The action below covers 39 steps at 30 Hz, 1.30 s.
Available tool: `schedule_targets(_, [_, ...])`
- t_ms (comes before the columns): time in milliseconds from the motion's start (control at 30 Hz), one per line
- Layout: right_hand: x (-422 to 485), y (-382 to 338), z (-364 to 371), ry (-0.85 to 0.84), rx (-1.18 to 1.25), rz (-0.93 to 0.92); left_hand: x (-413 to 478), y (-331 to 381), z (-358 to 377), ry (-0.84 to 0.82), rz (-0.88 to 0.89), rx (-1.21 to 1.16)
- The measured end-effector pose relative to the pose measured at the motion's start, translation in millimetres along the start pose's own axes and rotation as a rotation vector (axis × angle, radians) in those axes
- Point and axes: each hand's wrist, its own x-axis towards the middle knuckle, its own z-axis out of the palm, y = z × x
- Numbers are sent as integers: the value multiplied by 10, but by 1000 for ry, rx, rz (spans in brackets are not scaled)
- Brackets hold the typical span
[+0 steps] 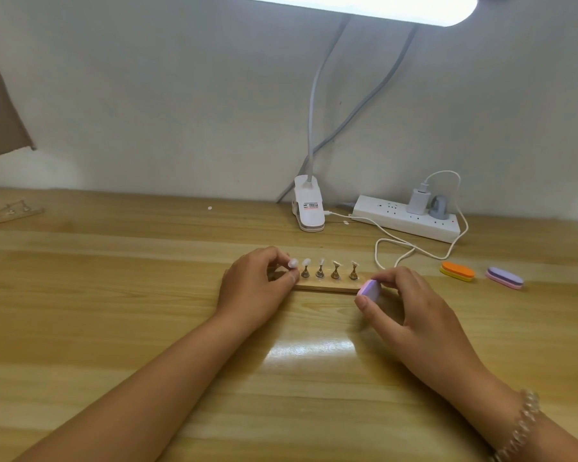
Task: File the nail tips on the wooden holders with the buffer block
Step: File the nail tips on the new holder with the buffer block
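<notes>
A wooden holder strip point(327, 288) lies mid-table with several brass stands, each topped by a pale nail tip point(306, 261). My left hand point(252, 288) curls over the strip's left end and pinches the leftmost stand just under its nail tip point(293, 262). My right hand point(411, 311) grips a purple and pink buffer block point(369, 290) between thumb and fingers, just off the strip's right end and apart from the tips.
An orange and yellow buffer point(457, 271) and a purple and pink buffer point(505, 277) lie to the right. A clip lamp base point(309, 208), a white power strip point(406, 220) and a charging cable point(401, 251) sit behind. Another wooden holder point(7, 213) lies far left.
</notes>
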Motion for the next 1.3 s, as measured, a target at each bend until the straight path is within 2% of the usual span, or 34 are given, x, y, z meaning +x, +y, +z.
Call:
schedule_targets(233, [-16, -6, -3, -85, 19, -1, -3, 32, 1, -18, 6, 82])
schedule_targets(633, [-2, -19, -4, -104, 32, -19, -10, 23, 10, -6, 22, 116])
schedule_targets(900, [-24, -23, 29, -99, -63, -90, -63, 67, 94, 3, 329, 453])
schedule_targets(1300, [-39, -38, 59, -79, -120, -145, -133, 192, 127, 186, 548, 502])
